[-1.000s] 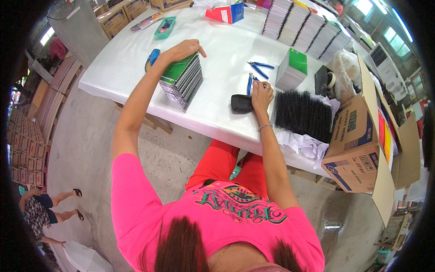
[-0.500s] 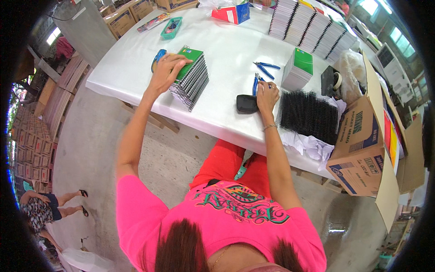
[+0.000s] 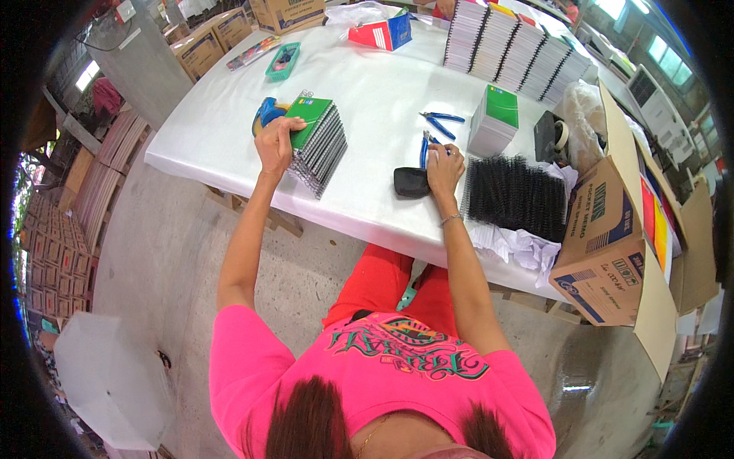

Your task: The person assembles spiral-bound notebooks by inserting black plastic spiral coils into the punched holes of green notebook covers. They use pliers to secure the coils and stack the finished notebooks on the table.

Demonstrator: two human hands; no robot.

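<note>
My left hand (image 3: 274,145) is closed at the left edge of a stack of green-covered spiral notebooks (image 3: 319,153), its fingertips gripping the top notebook's edge. Just beyond it sits a blue and yellow tape dispenser (image 3: 267,113). My right hand (image 3: 445,170) is curled over the handles of blue-handled cutting pliers (image 3: 425,147), partly hiding them. A black pouch-like object (image 3: 411,182) lies against its left side. Farther off, a second pair of blue-handled pliers (image 3: 442,122) lies spread. Black plastic spiral coils (image 3: 516,197) are heaped on white paper to the right.
Behind my right hand stands a green-topped paper stack (image 3: 493,126). Tall rows of bound books (image 3: 508,50) fill the far right. An open carton (image 3: 600,245) stands at the right edge. A green basket (image 3: 284,61) and a red-blue box (image 3: 381,32) lie at the back.
My left hand has drawn back from over the top cover to the stack's left edge, its fingers more curled. My right hand stays by the pliers. At far left, a pale sheet-like shape now covers the person.
</note>
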